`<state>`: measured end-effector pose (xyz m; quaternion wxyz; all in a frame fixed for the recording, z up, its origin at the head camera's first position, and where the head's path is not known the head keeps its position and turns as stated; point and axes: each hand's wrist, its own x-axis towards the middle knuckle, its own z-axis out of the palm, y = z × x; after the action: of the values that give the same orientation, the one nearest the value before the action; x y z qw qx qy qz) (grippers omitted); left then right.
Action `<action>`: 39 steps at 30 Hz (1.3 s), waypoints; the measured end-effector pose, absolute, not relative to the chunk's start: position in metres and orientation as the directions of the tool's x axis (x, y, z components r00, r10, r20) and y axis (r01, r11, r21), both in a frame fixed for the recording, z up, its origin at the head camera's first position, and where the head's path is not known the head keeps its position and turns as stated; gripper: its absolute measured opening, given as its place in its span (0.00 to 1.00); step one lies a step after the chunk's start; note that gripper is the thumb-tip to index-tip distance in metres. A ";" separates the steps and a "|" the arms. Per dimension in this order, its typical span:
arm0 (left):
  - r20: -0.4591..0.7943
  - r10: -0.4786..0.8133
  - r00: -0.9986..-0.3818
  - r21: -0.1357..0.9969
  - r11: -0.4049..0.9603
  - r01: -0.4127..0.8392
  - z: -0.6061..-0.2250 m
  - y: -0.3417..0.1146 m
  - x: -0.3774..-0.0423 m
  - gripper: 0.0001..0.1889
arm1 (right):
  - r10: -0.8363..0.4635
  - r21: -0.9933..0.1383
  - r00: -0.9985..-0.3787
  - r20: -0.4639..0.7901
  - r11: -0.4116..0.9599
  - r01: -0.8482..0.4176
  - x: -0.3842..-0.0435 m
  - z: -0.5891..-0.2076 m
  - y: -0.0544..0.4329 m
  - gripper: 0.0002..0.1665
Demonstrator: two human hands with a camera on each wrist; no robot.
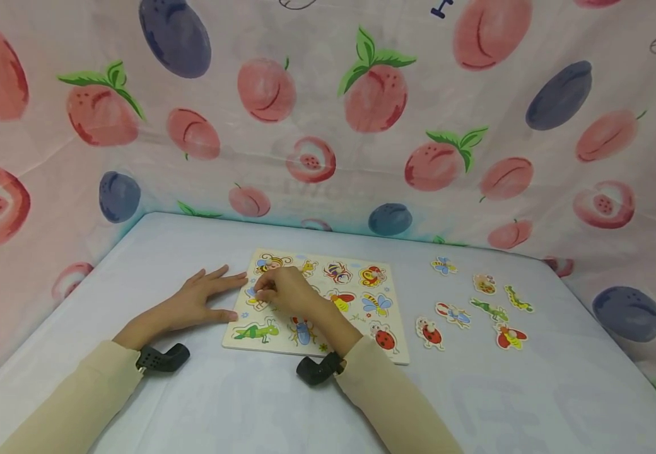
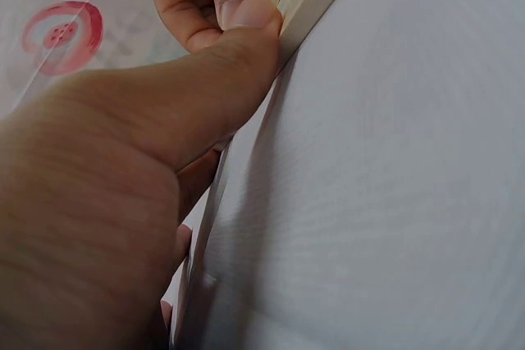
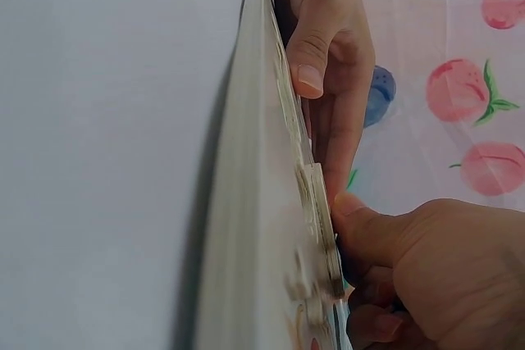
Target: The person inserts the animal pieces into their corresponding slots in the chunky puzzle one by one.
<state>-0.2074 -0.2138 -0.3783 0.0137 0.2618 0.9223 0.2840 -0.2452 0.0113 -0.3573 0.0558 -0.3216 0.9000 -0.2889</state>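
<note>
A wooden insect puzzle board [image 1: 328, 350] lies flat on the white table. My right hand [image 1: 292, 293] is over its left part and pinches a small puzzle piece [image 3: 324, 231] by its top. In the head view, that piece, with blue and yellow parts, is partly covered by the fingers at the left of the middle row. In the right wrist view it sits slightly raised above the board face. My left hand [image 1: 194, 302] lies beside the board's left edge, fingers spread, with thumb and fingertips touching the edge.
Right of the board lie several loose pieces: a ladybug [image 1: 430, 334], a blue beetle [image 1: 454, 314], a grasshopper [image 1: 490, 310], a caterpillar [image 1: 518, 299], a red-winged insect [image 1: 511, 337], a dragonfly [image 1: 444, 265] and a snail-like piece [image 1: 484, 284]. A fruit-print curtain [image 1: 316, 195] stands behind the table.
</note>
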 end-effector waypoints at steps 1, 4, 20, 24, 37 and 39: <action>0.122 0.491 -0.862 0.531 0.702 0.475 -0.378 -0.214 -0.207 0.40 | -0.612 -0.556 -0.786 0.086 0.625 -0.547 -0.245 -0.357 0.011 0.04; 0.116 0.490 -0.864 0.532 0.704 0.471 -0.377 -0.214 -0.207 0.40 | -0.613 -0.550 -0.785 0.091 0.626 -0.553 -0.245 -0.357 0.011 0.04; 0.110 0.496 -0.861 0.532 0.702 0.473 -0.376 -0.214 -0.208 0.40 | -0.605 -0.547 -0.793 0.076 0.640 -0.540 -0.246 -0.360 0.010 0.04; 0.111 0.496 -0.861 0.526 0.706 0.475 -0.377 -0.214 -0.209 0.40 | -0.597 -0.552 -0.800 0.060 0.648 -0.524 -0.247 -0.361 0.010 0.04; 0.113 0.492 -0.863 0.528 0.706 0.471 -0.377 -0.213 -0.208 0.40 | -0.594 -0.558 -0.801 0.076 0.640 -0.527 -0.246 -0.363 0.011 0.05; 0.117 0.492 -0.863 0.526 0.706 0.474 -0.378 -0.213 -0.207 0.40 | -0.594 -0.556 -0.800 0.084 0.638 -0.533 -0.246 -0.362 0.011 0.05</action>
<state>-0.2074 -0.2128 -0.3776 0.0159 0.2615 0.9235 0.2802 -0.2458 0.0113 -0.3624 0.0534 -0.3119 0.9035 -0.2891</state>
